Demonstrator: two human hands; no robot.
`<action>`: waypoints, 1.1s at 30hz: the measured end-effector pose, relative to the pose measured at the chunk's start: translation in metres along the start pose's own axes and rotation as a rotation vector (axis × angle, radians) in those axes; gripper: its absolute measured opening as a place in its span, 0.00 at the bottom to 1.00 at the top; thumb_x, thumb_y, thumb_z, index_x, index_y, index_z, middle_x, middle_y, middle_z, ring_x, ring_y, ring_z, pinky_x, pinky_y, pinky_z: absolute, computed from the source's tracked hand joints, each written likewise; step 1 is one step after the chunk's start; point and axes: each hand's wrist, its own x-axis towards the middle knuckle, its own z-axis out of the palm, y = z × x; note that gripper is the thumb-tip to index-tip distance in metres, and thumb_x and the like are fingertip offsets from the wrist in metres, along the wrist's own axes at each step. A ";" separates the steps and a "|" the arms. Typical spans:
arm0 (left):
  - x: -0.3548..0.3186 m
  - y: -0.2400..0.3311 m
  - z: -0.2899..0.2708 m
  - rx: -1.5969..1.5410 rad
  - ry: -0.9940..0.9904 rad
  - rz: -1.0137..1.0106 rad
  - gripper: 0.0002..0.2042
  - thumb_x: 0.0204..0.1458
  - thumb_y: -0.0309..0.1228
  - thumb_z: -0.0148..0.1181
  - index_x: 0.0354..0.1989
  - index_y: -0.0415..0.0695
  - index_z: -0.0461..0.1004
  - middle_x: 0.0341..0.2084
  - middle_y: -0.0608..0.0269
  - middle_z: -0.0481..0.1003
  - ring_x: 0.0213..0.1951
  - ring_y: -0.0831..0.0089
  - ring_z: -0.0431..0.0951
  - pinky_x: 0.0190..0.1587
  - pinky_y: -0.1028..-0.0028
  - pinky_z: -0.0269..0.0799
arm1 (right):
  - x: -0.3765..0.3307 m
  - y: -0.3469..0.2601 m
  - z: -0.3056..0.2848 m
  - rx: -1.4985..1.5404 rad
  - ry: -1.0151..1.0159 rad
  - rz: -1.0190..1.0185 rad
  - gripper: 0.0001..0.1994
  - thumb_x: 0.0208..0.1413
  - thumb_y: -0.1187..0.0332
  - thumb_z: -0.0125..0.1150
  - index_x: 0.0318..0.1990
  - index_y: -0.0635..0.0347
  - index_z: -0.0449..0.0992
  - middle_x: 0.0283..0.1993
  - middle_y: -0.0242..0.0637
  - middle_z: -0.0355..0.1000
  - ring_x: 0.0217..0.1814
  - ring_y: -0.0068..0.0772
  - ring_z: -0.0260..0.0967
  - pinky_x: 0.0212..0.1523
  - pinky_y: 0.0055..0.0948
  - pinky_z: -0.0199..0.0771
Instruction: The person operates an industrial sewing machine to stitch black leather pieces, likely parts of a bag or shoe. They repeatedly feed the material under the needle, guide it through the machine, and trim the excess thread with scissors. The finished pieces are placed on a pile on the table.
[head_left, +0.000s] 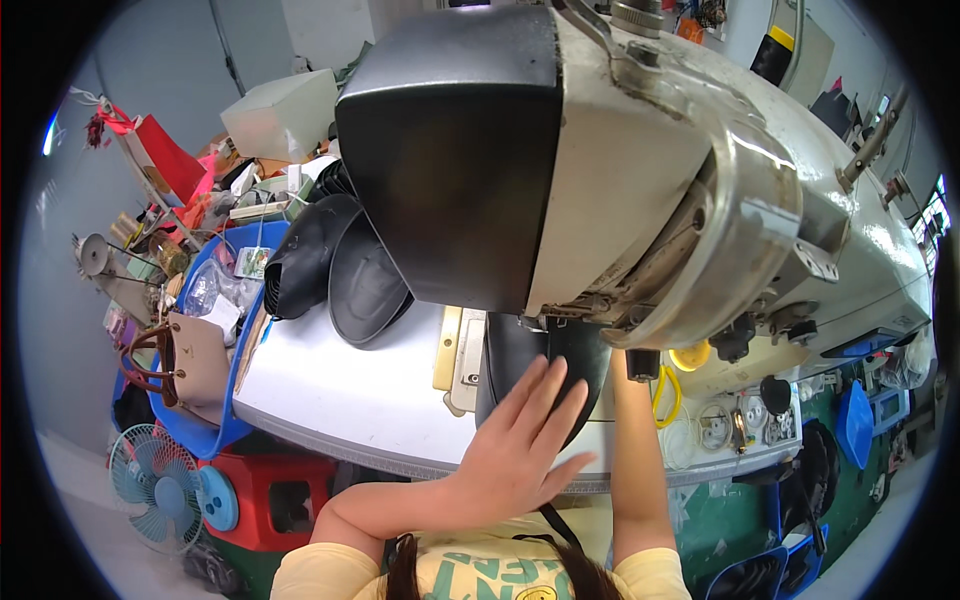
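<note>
A large sewing machine (640, 150) with a black cover stands over the white table. Beneath its head lies a smooth black leather-like piece (506, 350) with a rounded near end. My left hand (528, 432) rests on that piece, its fingers stretched out and a little apart, the thumb pointing right. On the right, my right forearm (640, 460) reaches up behind the machine's head, which hides the hand and whatever it touches. Left of the machine, more curved black pieces (365, 285) are stacked on the table.
Yellow-handled scissors (668, 398) and small parts lie at the table's right. A blue bin (245, 400) with a beige handbag (197, 360) stands at the left. Below are a blue fan (165, 490) and a red stool (265, 500).
</note>
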 end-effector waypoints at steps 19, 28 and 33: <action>-0.012 -0.151 -0.016 -0.210 0.335 -0.600 0.05 0.48 0.20 0.53 0.34 0.36 0.68 0.24 0.53 0.70 0.28 0.68 0.71 0.34 0.73 0.66 | -0.007 -0.002 -0.032 0.083 -0.017 0.008 0.01 0.45 0.73 0.60 0.27 0.58 0.75 0.21 0.30 0.67 0.22 0.24 0.66 0.23 0.23 0.62; -0.081 -0.131 -0.017 -1.202 0.518 -0.952 0.22 0.44 0.16 0.48 0.52 0.37 0.64 0.42 0.59 0.73 0.44 0.72 0.74 0.49 0.75 0.69 | -0.048 -0.167 -0.182 1.081 -0.297 0.160 0.11 0.53 0.69 0.61 0.41 0.64 0.72 0.32 0.40 0.71 0.33 0.33 0.75 0.29 0.30 0.72; -0.084 -0.113 -0.022 -1.303 0.584 -0.925 0.28 0.44 0.19 0.50 0.59 0.37 0.60 0.46 0.55 0.71 0.48 0.67 0.74 0.53 0.69 0.70 | -0.055 -0.215 -0.146 1.180 -0.589 0.219 0.10 0.59 0.71 0.55 0.45 0.65 0.68 0.38 0.44 0.71 0.40 0.36 0.72 0.40 0.30 0.70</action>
